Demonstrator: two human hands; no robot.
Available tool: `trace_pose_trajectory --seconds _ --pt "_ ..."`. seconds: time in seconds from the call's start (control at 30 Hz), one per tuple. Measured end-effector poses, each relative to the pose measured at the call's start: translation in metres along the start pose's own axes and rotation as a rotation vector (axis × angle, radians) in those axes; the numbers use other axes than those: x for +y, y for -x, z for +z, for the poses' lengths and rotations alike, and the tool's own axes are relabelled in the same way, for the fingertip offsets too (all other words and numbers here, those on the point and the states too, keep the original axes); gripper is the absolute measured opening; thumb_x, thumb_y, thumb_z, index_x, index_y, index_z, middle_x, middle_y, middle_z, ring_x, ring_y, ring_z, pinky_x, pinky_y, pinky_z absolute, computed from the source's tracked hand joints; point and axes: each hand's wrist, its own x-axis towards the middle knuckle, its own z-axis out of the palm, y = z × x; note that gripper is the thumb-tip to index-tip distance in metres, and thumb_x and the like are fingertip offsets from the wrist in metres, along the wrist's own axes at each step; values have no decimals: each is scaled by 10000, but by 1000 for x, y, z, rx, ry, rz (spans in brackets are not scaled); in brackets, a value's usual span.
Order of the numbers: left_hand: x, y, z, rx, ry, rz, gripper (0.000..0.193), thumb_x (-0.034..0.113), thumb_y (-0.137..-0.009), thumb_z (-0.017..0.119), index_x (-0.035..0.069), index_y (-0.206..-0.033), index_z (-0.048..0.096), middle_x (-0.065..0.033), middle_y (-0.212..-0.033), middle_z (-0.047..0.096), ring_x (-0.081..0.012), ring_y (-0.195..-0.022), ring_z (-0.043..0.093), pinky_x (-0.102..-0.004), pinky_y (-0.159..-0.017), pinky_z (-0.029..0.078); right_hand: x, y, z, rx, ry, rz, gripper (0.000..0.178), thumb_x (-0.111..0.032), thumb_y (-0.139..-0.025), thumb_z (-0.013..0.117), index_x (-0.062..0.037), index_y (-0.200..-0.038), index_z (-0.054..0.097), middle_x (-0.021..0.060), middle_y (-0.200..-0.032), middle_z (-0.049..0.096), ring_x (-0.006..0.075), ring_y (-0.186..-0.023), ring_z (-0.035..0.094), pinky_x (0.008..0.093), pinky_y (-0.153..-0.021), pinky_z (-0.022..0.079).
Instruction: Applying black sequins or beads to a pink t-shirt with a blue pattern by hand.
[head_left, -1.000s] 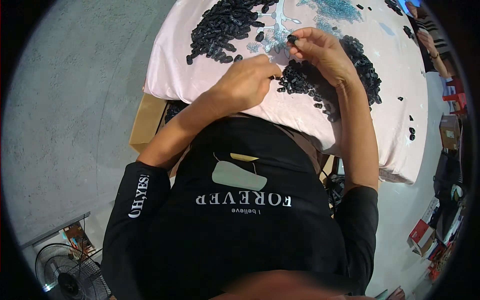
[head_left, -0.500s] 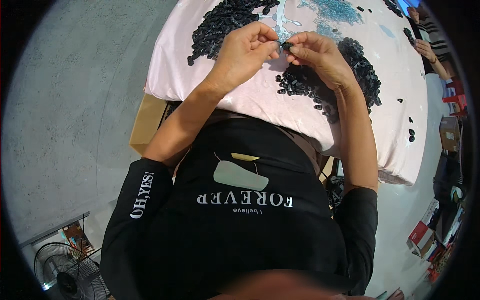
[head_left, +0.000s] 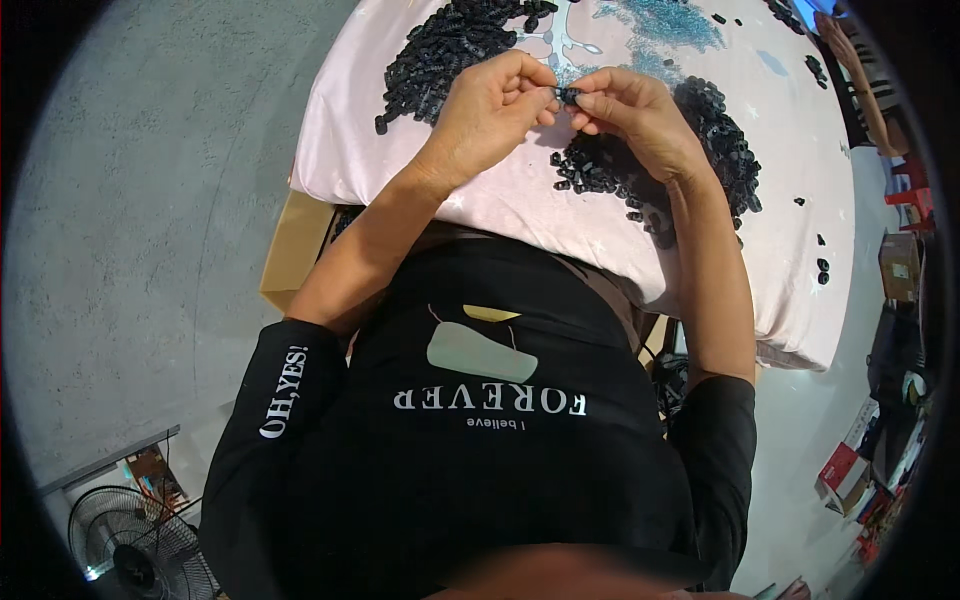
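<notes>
Over the table's near part, my left hand [head_left: 490,115] and my right hand [head_left: 640,115] meet fingertip to fingertip. Thumb and finger of the right pinch a small black plastic part [head_left: 570,96]. The left fingertips are closed in a pinch against its left end; whatever they grip is too small and covered to make out. Beyond the left hand spreads a heap of black plastic parts [head_left: 440,65]. Another heap of small black pieces [head_left: 720,130] lies beside and partly behind the right hand, with loose ones [head_left: 590,165] below the fingers.
A pale pink cloth [head_left: 350,130] covers the table. Small clear-bluish pieces [head_left: 675,25] lie scattered at the back. Stray black pieces [head_left: 823,270] sit near the right edge. A co-worker's arm [head_left: 865,85] shows at far right. A cardboard box [head_left: 292,250] stands under the table; a fan [head_left: 140,550] is lower left.
The small gap between my hands has closed, and the left fingertips now meet the black part. At far right, the co-worker's hand has moved away from black pieces at the table edge.
</notes>
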Motion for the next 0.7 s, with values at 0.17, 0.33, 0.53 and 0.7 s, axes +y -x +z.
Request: trace_pose_trajectory --seconds 0.17,0.33,0.53,0.7 --pt "0 -1 1 0 -34 -16 124 36 -927 579 -26 -1029 612 -82 -861 691 -116 -761 687 -221 -661 534 -1 0 1 4 15 -2 175 -105 -931 665 13 -1060 663 65 -907 688 120 -797 694 218 -731 573" --pt "2 0 1 5 -63 -31 93 35 -908 594 -28 -965 630 -74 -821 687 -115 -743 684 -229 -660 539 -1 0 1 4 74 0 174 -106 -932 664 13 -1058 664 64 -901 688 117 -786 690 223 -730 572" --pt "1 2 2 -3 -103 -40 69 33 -912 601 -19 -948 627 -55 -815 675 -92 -732 654 -225 -660 532 4 -1 3 19 48 0 160 -99 -938 653 16 -1048 669 61 -890 687 115 -780 688 224 -730 570" --pt "8 7 3 -42 -282 -14 55 33 -936 591 -5 -967 616 -33 -819 660 -75 -743 636 -209 -659 516 1 0 6 33 72 -27 152 -91 -941 646 18 -1043 674 63 -889 688 108 -778 683 219 -730 569"
